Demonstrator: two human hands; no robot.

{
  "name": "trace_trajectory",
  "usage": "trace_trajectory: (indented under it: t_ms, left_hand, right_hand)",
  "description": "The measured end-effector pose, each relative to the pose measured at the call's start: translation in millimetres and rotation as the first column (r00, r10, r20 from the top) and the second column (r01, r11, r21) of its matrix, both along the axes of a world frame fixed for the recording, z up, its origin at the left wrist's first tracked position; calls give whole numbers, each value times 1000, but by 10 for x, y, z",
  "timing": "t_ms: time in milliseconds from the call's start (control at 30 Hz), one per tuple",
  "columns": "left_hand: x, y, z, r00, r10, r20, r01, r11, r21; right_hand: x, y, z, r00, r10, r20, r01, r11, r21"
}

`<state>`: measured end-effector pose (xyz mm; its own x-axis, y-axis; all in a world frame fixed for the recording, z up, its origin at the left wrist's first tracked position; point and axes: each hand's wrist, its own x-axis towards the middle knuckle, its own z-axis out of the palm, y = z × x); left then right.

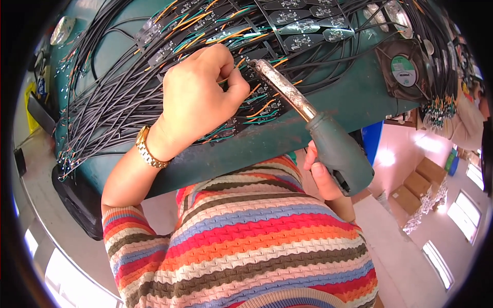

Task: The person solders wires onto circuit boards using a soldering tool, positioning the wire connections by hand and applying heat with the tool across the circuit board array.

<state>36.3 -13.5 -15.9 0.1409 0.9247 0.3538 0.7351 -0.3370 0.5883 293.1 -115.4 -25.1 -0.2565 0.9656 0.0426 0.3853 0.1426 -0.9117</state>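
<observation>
My left hand (200, 92), with a gold watch (146, 149) on its wrist, is over the circuit boards in a closed pinch. A thin orange wire (223, 80) shows at its fingers, though the fingertips are mostly hidden. In my right hand (324, 180) is a soldering iron (336, 149) with a dark green handle and a worn metal shaft. It slants up and left, its tip close beside the left fingers; I cannot tell whether it touches a board. Black panels of small circuit boards (303, 25) carry orange and green wires joined to black cables (113, 110).
A small fan (404, 70) stands at the right of the green table (257, 138). Cable bundles with bare ends hang over the right edge (439, 110). Clear wrapped packages (398, 18) lie at the back right. Cardboard boxes (418, 185) sit on the floor to the right.
</observation>
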Motion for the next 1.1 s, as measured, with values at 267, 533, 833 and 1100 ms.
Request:
trace_trajectory:
  t_ms: [267, 533, 833, 1100]
  left_hand:
    - [-4, -7, -30, 999, -27, -21, 27, 999, 32]
    - [4, -11, -19, 999, -30, -46, 31, 999, 26]
    - [0, -18, -13, 999, -24, -32, 24, 1000, -2]
    - [-28, -31, -15, 997, -59, -40, 59, 998, -8]
  right_hand:
    - [30, -81, -39, 1000, 12, -8, -12, 1000, -3]
    - [120, 100, 99, 976, 198, -93, -204, 978, -50]
    - [59, 66, 45, 956, 93, -279, -128, 985, -113]
    - [58, 66, -26, 919, 1, -394, -1, 1000, 2]
